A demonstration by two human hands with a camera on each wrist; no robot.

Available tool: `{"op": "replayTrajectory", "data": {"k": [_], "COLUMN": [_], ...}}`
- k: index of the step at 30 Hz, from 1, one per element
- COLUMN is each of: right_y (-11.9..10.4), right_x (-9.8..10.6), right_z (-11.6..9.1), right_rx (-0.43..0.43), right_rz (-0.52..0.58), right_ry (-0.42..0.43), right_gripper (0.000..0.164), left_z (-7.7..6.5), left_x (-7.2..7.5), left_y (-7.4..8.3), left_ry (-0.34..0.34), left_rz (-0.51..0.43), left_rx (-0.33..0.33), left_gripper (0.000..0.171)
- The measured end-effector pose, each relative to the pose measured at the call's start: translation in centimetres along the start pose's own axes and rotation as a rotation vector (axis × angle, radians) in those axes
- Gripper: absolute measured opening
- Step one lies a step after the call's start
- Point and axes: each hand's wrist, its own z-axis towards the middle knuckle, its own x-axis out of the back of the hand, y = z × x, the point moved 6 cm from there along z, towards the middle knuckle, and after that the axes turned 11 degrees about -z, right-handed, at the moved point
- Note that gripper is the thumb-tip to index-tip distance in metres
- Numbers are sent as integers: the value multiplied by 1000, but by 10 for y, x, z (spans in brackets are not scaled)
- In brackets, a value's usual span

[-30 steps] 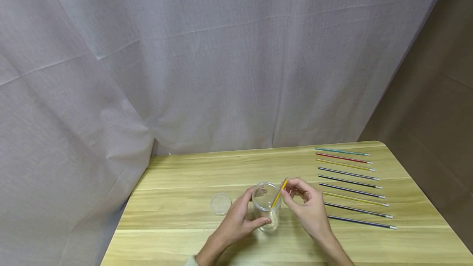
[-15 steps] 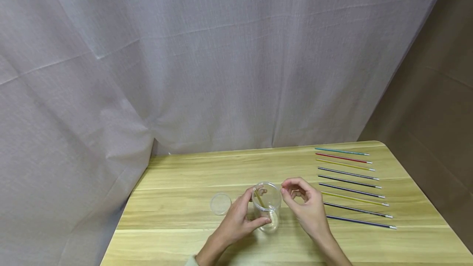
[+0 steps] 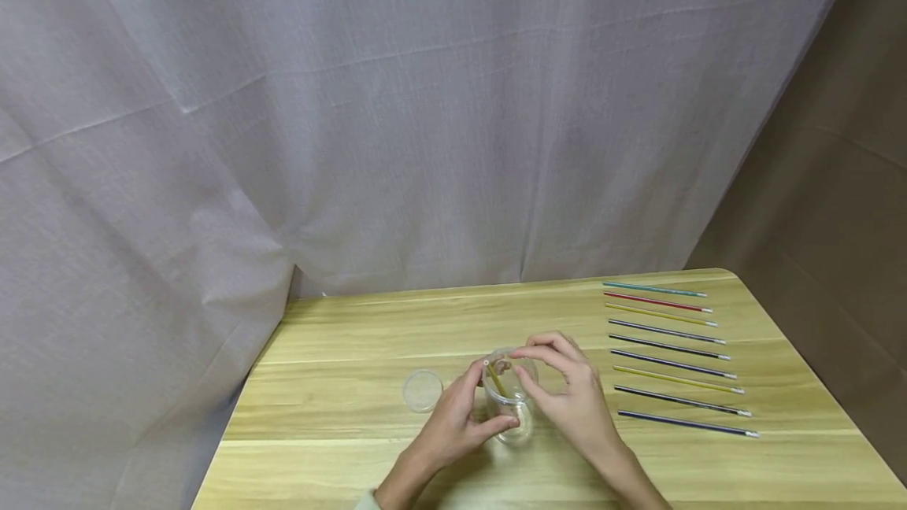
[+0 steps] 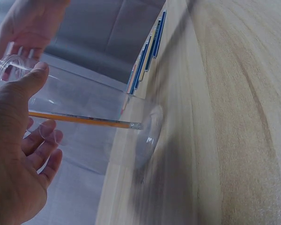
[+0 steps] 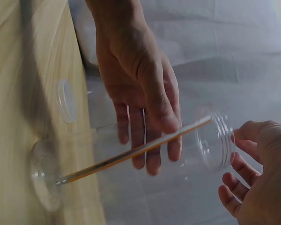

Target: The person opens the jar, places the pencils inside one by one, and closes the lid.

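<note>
A clear plastic jar stands upright on the table, and my left hand grips its side with thumb and fingers spread around it. Inside leans one yellow pencil, its upper end against the rim on the left. Its eraser end is down at the jar's bottom. My right hand is at the right side of the jar's mouth, fingers loosely bent and nothing held. Its fingertips are close to the rim; whether they touch it, I cannot tell.
To the left of the jar lies a clear round lid. Several pencils lie in a spaced row at the right, including a green pencil, a red pencil and a dark pencil. A grey curtain hangs behind the table.
My right hand let go of the yellow pencil, which dropped into the jar and tipped over to the left side. The right hand then moved left to the jar's mouth. The left hand stayed put.
</note>
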Motion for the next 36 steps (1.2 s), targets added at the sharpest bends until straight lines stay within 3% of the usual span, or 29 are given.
{"op": "replayTrajectory", "data": {"k": [8,13,23,30,36], "right_y": [-21,-19,-12,-19,-18], "right_x": [-15,-21,-26,-21,-23], "right_z": [11,12,13,17,16], "right_rx": [164,161,89,161,141], "right_rz": [-91,-108,-107,-246,-288], "right_ry": [26,38,-19,-36,-95], "right_gripper": [30,29,23,20,18], "left_z": [0,0,1,2,2], "left_x": [-1,-1,-1,-1,0], "left_y": [3,2,5,5,7], "left_ry": [-6,-6,-2,1,6], "left_rz": [31,28,43,37,44], "left_rx": [-27,-22,-96,-90,-122], "left_gripper": [90,89,91,91,90]}}
